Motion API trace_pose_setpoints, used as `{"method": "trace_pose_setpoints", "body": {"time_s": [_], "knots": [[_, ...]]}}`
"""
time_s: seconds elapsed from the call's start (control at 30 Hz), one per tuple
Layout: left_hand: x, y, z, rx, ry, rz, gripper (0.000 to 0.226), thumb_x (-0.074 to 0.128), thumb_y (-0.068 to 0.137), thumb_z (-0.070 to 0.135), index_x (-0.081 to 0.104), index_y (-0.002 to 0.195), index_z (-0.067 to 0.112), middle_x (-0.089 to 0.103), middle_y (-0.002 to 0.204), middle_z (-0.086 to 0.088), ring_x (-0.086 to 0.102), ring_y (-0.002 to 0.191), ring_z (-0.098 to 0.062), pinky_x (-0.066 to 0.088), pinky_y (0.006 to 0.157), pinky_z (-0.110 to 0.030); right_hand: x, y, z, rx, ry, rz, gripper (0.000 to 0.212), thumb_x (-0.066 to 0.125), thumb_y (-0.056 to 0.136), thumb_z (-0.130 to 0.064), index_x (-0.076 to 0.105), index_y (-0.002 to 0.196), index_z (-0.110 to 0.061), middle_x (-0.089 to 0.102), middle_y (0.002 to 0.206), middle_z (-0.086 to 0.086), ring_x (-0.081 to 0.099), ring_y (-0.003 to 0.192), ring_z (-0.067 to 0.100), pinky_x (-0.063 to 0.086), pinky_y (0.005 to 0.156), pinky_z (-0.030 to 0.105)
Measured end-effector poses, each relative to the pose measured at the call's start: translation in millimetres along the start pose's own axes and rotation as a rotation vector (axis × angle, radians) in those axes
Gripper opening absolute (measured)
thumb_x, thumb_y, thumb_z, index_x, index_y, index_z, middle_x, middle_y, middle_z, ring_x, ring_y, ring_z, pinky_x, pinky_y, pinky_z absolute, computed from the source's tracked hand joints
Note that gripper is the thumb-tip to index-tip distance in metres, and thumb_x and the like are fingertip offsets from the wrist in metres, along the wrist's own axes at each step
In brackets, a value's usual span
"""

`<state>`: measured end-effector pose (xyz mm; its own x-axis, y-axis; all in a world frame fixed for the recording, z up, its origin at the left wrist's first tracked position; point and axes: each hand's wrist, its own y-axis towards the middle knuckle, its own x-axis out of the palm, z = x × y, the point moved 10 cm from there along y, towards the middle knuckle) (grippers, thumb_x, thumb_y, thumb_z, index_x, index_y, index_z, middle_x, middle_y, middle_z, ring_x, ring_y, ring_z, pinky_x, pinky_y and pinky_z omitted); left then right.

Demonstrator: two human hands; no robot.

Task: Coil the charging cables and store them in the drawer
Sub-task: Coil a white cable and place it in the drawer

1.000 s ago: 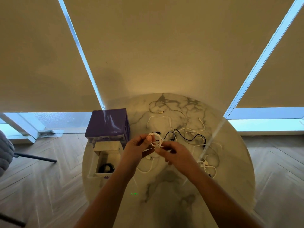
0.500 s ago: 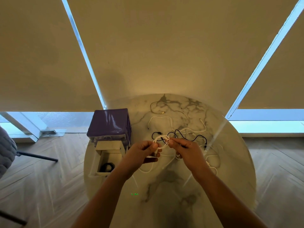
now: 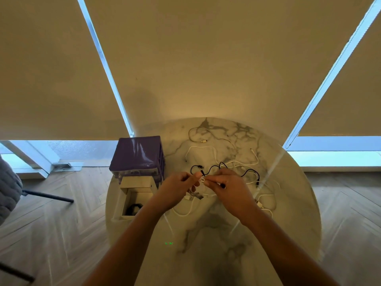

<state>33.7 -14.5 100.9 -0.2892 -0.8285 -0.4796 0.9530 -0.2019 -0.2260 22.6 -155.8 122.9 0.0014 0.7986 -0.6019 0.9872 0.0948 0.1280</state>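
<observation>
Fingers of the left hand [image 3: 177,189] and right hand [image 3: 228,188] are curled, pinching a thin white charging cable [image 3: 203,180] between them above the round marble-patterned table [image 3: 288,213]. At nine o'clock from the hands, a white open drawer [image 3: 132,200] is pulled out of a purple plastic drawer unit [image 3: 137,154]; a loose black cable [image 3: 214,168] lies at twelve o'clock. No readable writing is seen.

The open loop of white cable [image 3: 202,179] seen half a second ago is now squeezed small between the two hands; the left hand [image 3: 179,188] and right hand [image 3: 227,187] have closed together, fingertips seemingly touching at the pinch
</observation>
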Motion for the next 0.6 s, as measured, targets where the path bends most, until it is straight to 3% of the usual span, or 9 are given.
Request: {"method": "trace_pose_setpoints", "body": {"time_s": [0.23, 0.33, 0.47, 0.6], "knots": [[-2.2, -1.6, -5.1, -0.062, -0.213, 0.032, 0.032, 0.047, 0.096, 0.042, 0.062, 0.084, 0.016, 0.064, 0.083, -0.003, 0.06, 0.078, -0.014, 0.051, 0.077, -0.026, -0.6, 2.0, -4.9, -0.096, -0.01, -0.003, 0.024, 0.061, 0.091, -0.015, 0.07, 0.114, -0.018, 0.053, 0.09, -0.01, 0.05, 0.082, -0.004, 0.036, 0.073, 0.005], [-5.8, -3.6, -8.0, -0.093, -0.373, 0.055, 0.031, 0.049, 0.096, 0.037, 0.063, 0.084, 0.013, 0.064, 0.078, -0.002, 0.061, 0.075, -0.013, 0.052, 0.075, -0.027, 1.0, 2.7, 12.5, -0.041, -0.027, 0.016, 0.019, 0.063, 0.089, -0.013, 0.072, 0.106, -0.012, 0.055, 0.091, -0.006, 0.05, 0.078, 0.0, 0.035, 0.069, 0.004], [-5.5, -5.0, -12.0, -0.117, -0.486, 0.059, 0.03, 0.052, 0.094, 0.036, 0.065, 0.084, 0.011, 0.065, 0.071, 0.003, 0.061, 0.067, -0.009, 0.051, 0.068, -0.023, 14.9, -3.6, 40.5, 0.145, 0.144, -0.029, 0.013, 0.063, 0.089, -0.015, 0.073, 0.098, -0.014, 0.063, 0.093, -0.002, 0.06, 0.08, 0.009, 0.044, 0.071, 0.008], [-4.3, -5.4, -13.8, -0.114, -0.441, 0.074, 0.029, 0.052, 0.094, 0.035, 0.064, 0.087, 0.01, 0.067, 0.078, -0.001, 0.063, 0.071, -0.012, 0.052, 0.068, -0.024, 18.5, -5.7, 53.7, 0.341, 0.53, 0.007, 0.015, 0.056, 0.094, -0.009, 0.068, 0.101, -0.007, 0.071, 0.092, 0.01, 0.07, 0.076, 0.013, 0.053, 0.066, 0.017]]}}
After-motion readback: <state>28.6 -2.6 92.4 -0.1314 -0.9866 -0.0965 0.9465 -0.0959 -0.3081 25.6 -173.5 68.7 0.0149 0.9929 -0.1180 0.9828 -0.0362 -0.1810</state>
